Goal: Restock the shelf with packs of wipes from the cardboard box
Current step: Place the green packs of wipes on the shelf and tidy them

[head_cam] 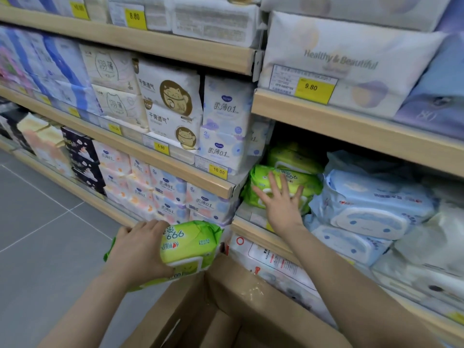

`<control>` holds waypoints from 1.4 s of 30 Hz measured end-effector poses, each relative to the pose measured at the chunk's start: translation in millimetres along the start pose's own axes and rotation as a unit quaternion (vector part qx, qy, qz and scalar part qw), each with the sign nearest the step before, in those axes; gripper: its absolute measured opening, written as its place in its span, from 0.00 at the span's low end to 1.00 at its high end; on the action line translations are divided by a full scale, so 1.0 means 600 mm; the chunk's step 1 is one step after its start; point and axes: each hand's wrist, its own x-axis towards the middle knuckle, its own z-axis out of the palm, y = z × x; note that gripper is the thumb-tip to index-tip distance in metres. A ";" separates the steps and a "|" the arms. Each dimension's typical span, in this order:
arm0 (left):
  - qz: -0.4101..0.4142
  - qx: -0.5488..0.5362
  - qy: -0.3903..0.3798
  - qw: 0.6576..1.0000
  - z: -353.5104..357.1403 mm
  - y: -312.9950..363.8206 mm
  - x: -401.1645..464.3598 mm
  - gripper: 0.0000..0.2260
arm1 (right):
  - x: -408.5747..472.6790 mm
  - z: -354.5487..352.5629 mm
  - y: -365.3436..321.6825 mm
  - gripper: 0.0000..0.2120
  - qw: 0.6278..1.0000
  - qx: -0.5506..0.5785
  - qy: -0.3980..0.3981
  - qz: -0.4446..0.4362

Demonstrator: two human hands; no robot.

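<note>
Right fingers (276, 187): spread wide and straight, laid flat on the face of the green pack on the shelf (283, 179); they curl round nothing.
Right hand (281, 207): palm just below the fingertips, over the shelf lip (253, 232), pressing rather than gripping.
Left fingers (153, 226): curled over the near end of a second green pack (190, 244), with the thumb under its lower edge; your left hand (140, 249) holds this pack whole.
Second pack, place: above the open cardboard box (241, 292), lower than and to the left of your right fingertips, well short of the shelf.
Shelved green packs: one under your right fingers, another (293, 156) stacked behind and above them.
Neighbours: pale blue packs (371, 204) just right of your right fingertips, touching the green stack.
Step in hand (judged): seating the shelved pack so that the one in your left hand can follow.
Doing it well: push with flat fingers until the pack sits square and back from the lip; keep it off the blue packs.
Next pack: bring it up level, printed face out, and set it in front of or on the green stack, not beside the blue.
Risk: these soft wrappers slide, so a pack left overhanging the lip may tip forward.
</note>
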 end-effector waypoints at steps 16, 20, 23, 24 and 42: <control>0.076 -0.019 0.049 0.996 -0.005 0.058 0.057 0.44 | 0.068 -0.044 0.030 0.26 0.981 0.087 -0.170 0.040; 0.107 -0.013 0.028 0.994 -0.020 0.084 0.050 0.45 | -0.013 -0.069 0.032 0.24 0.973 0.189 -0.129 -0.044; 0.126 -0.009 0.001 0.992 -0.033 0.107 0.046 0.44 | -0.076 -0.109 0.013 0.35 0.935 0.314 -0.121 -0.112; 0.136 -0.007 0.003 0.991 -0.035 0.116 0.044 0.41 | -0.094 -0.122 0.003 0.40 0.927 0.322 -0.131 -0.140; 0.194 -0.239 0.046 0.950 -0.066 0.119 0.023 0.38 | -0.173 -0.207 0.019 0.42 0.972 0.183 -0.041 -0.140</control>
